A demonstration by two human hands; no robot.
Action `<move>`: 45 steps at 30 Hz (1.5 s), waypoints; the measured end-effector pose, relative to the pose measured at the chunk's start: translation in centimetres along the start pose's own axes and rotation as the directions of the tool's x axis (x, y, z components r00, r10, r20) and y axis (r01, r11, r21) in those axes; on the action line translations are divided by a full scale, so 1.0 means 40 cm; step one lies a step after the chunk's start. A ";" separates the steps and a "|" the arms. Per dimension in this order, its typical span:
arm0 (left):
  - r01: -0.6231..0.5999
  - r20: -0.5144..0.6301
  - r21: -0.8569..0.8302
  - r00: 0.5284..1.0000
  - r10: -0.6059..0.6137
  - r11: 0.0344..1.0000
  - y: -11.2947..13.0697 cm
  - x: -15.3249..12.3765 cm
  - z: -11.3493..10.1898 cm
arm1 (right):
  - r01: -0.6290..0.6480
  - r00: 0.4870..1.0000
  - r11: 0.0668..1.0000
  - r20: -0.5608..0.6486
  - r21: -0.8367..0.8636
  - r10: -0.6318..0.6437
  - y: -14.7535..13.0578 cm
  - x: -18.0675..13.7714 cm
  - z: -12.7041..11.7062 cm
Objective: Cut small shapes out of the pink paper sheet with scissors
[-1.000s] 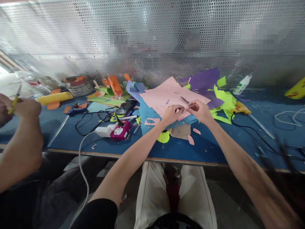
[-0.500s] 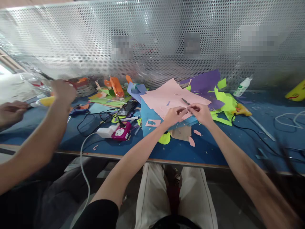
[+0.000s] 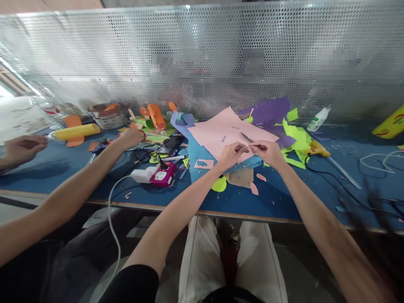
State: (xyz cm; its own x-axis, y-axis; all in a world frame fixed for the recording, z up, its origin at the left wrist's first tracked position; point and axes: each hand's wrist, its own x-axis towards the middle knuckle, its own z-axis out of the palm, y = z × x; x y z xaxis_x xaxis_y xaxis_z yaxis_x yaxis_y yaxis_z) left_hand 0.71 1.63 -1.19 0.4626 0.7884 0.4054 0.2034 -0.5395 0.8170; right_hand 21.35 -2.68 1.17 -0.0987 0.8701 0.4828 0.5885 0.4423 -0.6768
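My left hand (image 3: 231,152) and my right hand (image 3: 267,152) meet over a heap of coloured paper on the blue table (image 3: 284,193). Both are pinched together, fingertips almost touching, on something small I cannot make out. Under them lie a pink sheet (image 3: 222,128) and a blue sheet (image 3: 198,153). Small scissors (image 3: 245,137) rest on the pink sheet just beyond my fingers.
A co-worker's arm (image 3: 78,185) reaches from the left to the paper pile, their hand (image 3: 132,136) near orange-handled scissors; their other hand (image 3: 20,149) rests at far left. A pink power strip (image 3: 161,174), cables, purple and green paper scraps (image 3: 295,136), a glue bottle (image 3: 318,119) and a perforated metal screen (image 3: 202,59) surround.
My hands have stayed pinched in the same spot. The co-worker's arm has swung from the far left across the table to the paper pile near the phone.
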 end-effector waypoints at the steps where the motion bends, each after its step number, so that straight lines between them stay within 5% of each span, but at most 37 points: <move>1: 0.002 -0.006 -0.024 1.000 -0.002 1.000 0.002 0.000 0.000 | 0.014 1.000 1.000 0.002 -0.015 -0.014 0.001 -0.001 -0.002; 12: 0.079 -0.023 -0.201 0.996 -0.085 0.976 -0.015 0.003 0.006 | 0.116 0.993 0.992 0.039 -0.054 -0.114 0.024 -0.004 0.002; 38: 0.040 0.010 -0.194 0.999 -0.039 0.980 -0.012 0.013 -0.005 | 0.090 0.994 0.995 -0.055 -0.045 -0.093 0.020 -0.002 0.010; 45: 0.006 -0.058 -0.103 0.998 -0.012 0.995 -0.003 0.003 -0.008 | -0.115 0.980 0.976 -0.139 0.187 0.142 0.013 -0.005 0.050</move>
State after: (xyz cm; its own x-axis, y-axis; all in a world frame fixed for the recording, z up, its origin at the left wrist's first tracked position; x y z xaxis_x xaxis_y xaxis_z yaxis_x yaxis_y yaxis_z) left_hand 0.48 1.88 -1.10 0.4095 0.8106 0.4186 0.1158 -0.5013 0.8575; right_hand 20.08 -2.16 -0.40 0.0984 0.8855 0.4542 0.4355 0.3721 -0.8197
